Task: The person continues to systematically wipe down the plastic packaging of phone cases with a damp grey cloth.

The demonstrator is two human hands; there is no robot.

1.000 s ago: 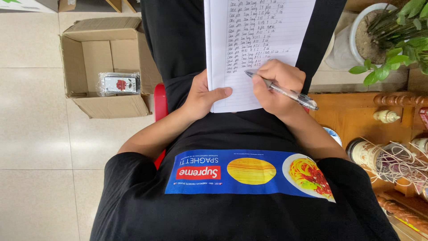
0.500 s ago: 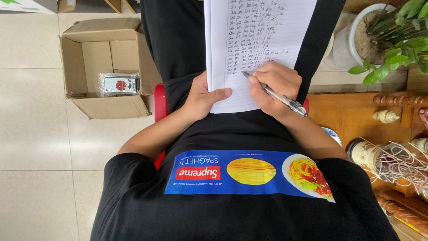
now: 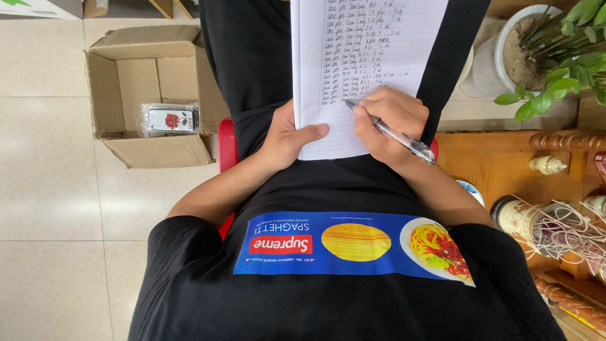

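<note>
Lined notebook [image 3: 372, 69] lies on the lap w/ its long axis running away from the body; everything else placed rel. to it. Left hand [image 3: 287, 136] at its near-left corner, thumb pressed flat on the page, fingers curled under the edge. Right hand [image 3: 391, 120] on its near-right part, pinching a clear pen [image 3: 391, 132], tip touching the paper just below the last written line — barrel slanting back to the right. Right hand nearer the writing. Open cardboard box [image 3: 148, 95] on the floor well left of the notebook — holds one small wrapped packet [image 3: 170, 119]. White plant pot [image 3: 505, 44] to the right holds soil & green stems.
</note>
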